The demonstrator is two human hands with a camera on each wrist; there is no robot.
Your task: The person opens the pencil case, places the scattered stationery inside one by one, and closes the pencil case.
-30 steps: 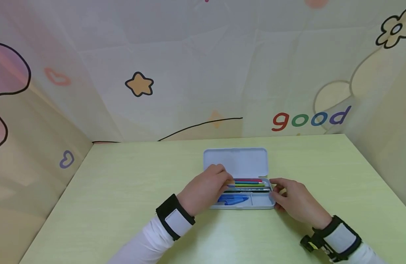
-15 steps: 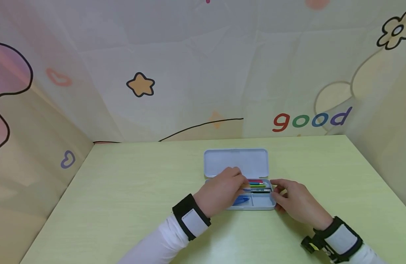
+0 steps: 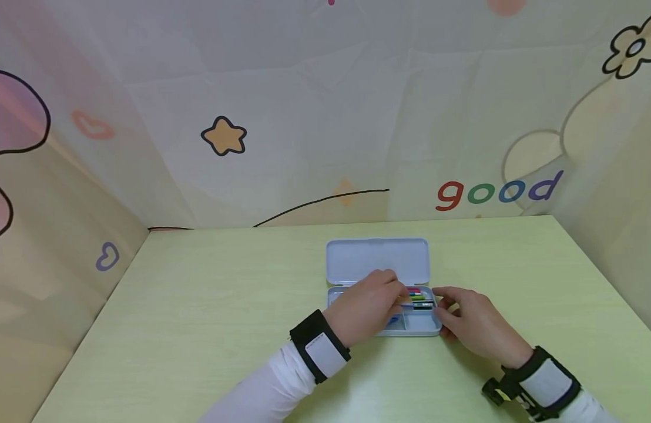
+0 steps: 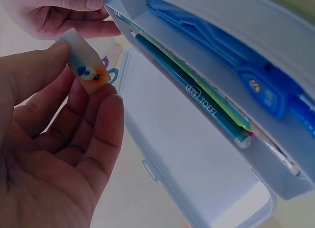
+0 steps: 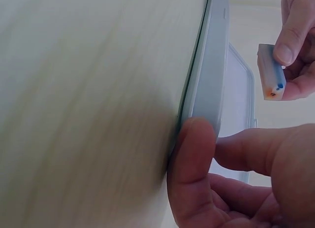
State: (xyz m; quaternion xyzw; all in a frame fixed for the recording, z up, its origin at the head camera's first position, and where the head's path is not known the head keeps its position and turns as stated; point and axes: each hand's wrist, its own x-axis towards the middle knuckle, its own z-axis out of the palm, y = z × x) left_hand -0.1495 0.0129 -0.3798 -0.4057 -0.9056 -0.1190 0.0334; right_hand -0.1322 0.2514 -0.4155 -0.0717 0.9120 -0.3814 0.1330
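An open pale blue pencil case (image 3: 422, 322) lies on the table with its lid (image 3: 378, 255) folded back. My left hand (image 3: 365, 306) is over the case, pinching a small eraser (image 4: 86, 65) with a printed cartoon face between thumb and fingers. My right hand (image 3: 479, 322) grips the right end of the case, thumb and index finger against its wall (image 5: 209, 80). Inside, a green pencil (image 4: 189, 87) marked TOEFL lies beside other pencils in the long compartment. A blue plastic tool (image 4: 263, 92) with a metal rivet lies in the compartment beside them, partly hidden in the head view.
The light green table (image 3: 225, 294) extends around the case. A patterned cloth backdrop (image 3: 304, 129) rises behind the table's far edge, with side walls at left and right. A wrist camera (image 3: 497, 390) sits on the right wrist strap.
My left hand has moved to the right over the case with the eraser, covering more of the pencils and the blue tool. My right hand has stayed at the case's right end.
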